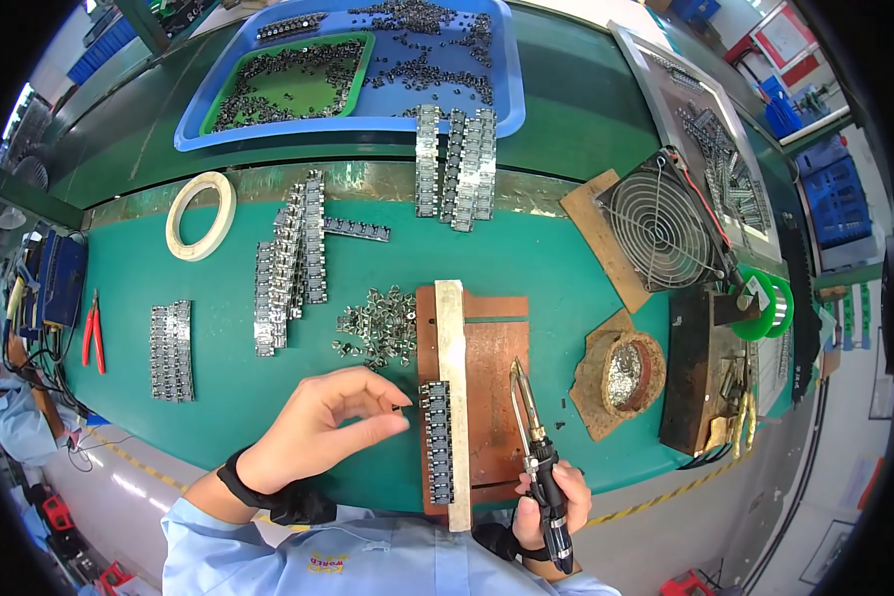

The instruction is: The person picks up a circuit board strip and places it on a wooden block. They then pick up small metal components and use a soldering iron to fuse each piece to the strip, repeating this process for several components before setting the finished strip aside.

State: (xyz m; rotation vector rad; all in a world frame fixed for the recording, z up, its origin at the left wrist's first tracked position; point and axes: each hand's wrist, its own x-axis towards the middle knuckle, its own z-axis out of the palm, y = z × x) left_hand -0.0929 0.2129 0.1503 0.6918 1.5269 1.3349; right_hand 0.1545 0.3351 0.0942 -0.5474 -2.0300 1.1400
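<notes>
Soldering iron (540,459): I see smooth plastic grip (554,526), metal tip (527,399)
Fan grille (660,228) beyond iron: shiny metal
Blue tray (268,134) beyond iron: glossy plastic

Free room between soldering iron (542,467) and bowl (654,372)

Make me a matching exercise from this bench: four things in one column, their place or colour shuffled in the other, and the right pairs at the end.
Things:
1. Soldering iron
2. Fan
3. Pliers
4. Tape roll

Place or colour:
A. black, toward the back right
B. off-white
C. red-handled
D. in the right hand

Right pairs: 1-D, 2-A, 3-C, 4-B
</notes>
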